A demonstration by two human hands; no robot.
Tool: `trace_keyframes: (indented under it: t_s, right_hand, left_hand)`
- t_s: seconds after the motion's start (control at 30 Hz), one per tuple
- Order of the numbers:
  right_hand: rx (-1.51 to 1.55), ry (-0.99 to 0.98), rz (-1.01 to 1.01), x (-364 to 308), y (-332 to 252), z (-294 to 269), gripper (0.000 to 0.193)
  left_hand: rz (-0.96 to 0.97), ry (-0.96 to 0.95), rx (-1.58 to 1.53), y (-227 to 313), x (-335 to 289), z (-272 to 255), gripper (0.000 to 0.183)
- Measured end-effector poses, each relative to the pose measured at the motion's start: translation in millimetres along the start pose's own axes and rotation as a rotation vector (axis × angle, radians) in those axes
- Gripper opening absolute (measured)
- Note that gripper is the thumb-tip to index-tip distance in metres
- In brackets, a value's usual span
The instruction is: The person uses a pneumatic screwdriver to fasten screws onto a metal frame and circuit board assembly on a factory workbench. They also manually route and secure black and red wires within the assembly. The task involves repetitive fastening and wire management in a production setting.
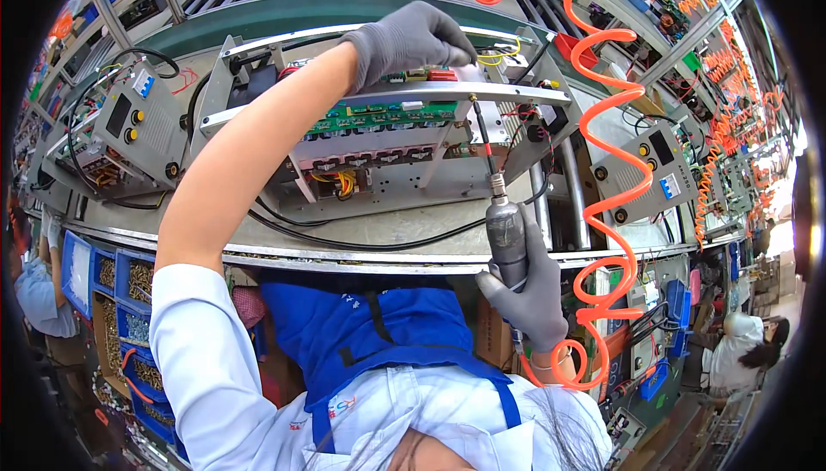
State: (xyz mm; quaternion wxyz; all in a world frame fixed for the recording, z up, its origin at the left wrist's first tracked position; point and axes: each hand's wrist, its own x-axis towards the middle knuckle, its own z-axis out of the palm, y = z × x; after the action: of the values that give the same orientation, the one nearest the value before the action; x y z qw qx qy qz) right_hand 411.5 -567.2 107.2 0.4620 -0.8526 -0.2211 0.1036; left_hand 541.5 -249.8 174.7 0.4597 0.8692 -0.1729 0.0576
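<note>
My right hand (538, 286), in a grey glove, is wrapped round a dark pneumatic screwdriver (506, 234). Its long bit points away from me, and the tip meets the front metal rail (361, 98) of an opened machine chassis (400, 185). Just beyond that tip, my left hand (413, 41), also gloved, reaches over the rail with its fingers bent down and together. What those fingers grip, if anything, is hidden. Inside the chassis sit a green circuit board (387, 116), dark components and a few yellow wires (346, 183).
An orange coiled air hose (615, 170) hangs at the right. Similar grey units with knobs stand left (129, 123) and right (654, 170). A black cable (379, 245) lies along the bench front. Blue bins (133, 290) of screws are at lower left. Other people are at both sides.
</note>
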Motion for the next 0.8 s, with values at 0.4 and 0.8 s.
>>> trace_keyframes:
  t_s: [0.4,0.8]
  right_hand:
    - [-0.116,0.091,-0.039,-1.3,3.5,14.5,0.09]
    - [0.109,0.031,0.021,-2.2,2.2,18.4,0.087]
  left_hand:
    - [-0.039,-0.141,0.02,-9.4,6.0,10.5,0.02]
    - [-0.093,-0.142,-0.041,-7.6,3.0,7.9,0.024]
